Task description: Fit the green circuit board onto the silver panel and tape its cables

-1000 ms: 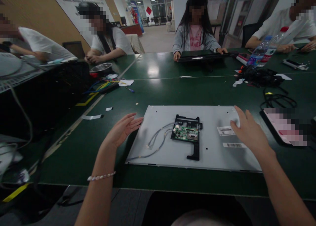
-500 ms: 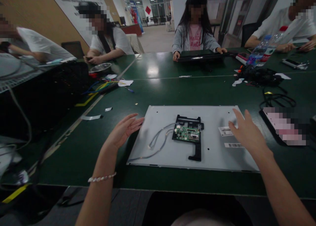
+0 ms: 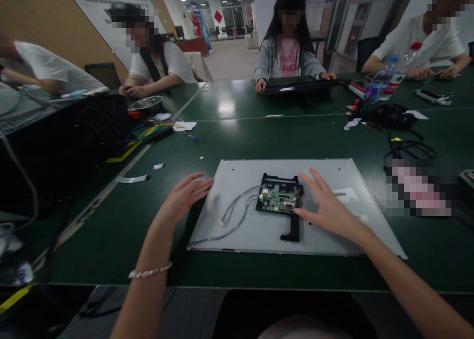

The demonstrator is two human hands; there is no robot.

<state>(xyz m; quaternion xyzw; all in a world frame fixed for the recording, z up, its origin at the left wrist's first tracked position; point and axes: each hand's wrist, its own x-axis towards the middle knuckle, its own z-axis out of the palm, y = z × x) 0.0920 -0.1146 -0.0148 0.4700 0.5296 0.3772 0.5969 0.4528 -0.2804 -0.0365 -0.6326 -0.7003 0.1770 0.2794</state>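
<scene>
From my remote station I record the following on the head view. The grey panel [image 3: 229, 191] lies flat on the green table [image 3: 237, 136], lower centre of the frame. On it, at the middle, sits the black bracket [image 3: 294, 225] carrying the circuit board [image 3: 276, 199]; grey cables [image 3: 209, 239] trail from their left side toward the panel's lower-left corner.

Change noted: my right hand [image 3: 328, 206] has come inward from the panel's upper-right edge to the right side of the bracket. The panel's lower-right corner is now uncovered, and the paper label [image 3: 346, 195] shows just behind that hand. In my judgement, attention has passed from the panel's edge to the bracket and board.

Finger condition, right: spread, thumb well apart from the forefinger, tips at the bracket and the board's right edge; nothing appears gripped. Whether they touch, I cannot tell.

Finger condition, left: my left hand [image 3: 187, 198] remains at the panel's left edge, fingers extended and close together, grasping nothing visible; contact with the edge is unconfirmed.

The panel shows no clear displacement on the table; the whole view has shifted slightly.
</scene>
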